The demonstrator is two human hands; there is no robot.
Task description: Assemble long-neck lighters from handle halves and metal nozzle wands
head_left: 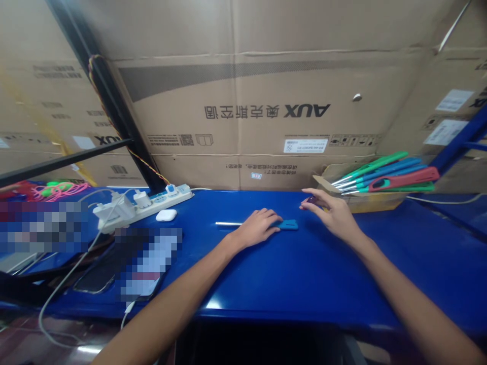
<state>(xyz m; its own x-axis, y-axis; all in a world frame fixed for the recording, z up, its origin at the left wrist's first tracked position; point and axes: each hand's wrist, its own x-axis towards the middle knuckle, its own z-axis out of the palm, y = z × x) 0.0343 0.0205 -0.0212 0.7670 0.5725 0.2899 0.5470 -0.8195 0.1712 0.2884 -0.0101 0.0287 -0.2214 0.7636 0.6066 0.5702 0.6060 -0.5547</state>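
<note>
A long-necked lighter with a blue handle (pixel 289 224) lies across the blue table, its thin metal tube pointing left. My left hand (pixel 261 226) is closed over its middle, fingers on the far side and thumb on the near side, hiding part of it. To the right, my right hand (pixel 334 210) is raised just in front of an open cardboard box (pixel 375 203). Its thumb and forefinger are apart; a small dark purplish patch shows between them, which I cannot make out. Several green, blue and red long-necked lighters (pixel 395 175) lie in the box, metal tubes toward the left.
A white power strip (pixel 152 205) with plugged-in chargers runs along the left rear, near a white earbud case (pixel 166 215). Two phones, one with a lit screen (pixel 150 266), and a white cable (pixel 63 289) lie at left. Large cardboard cartons (pixel 243 91) stand behind the table.
</note>
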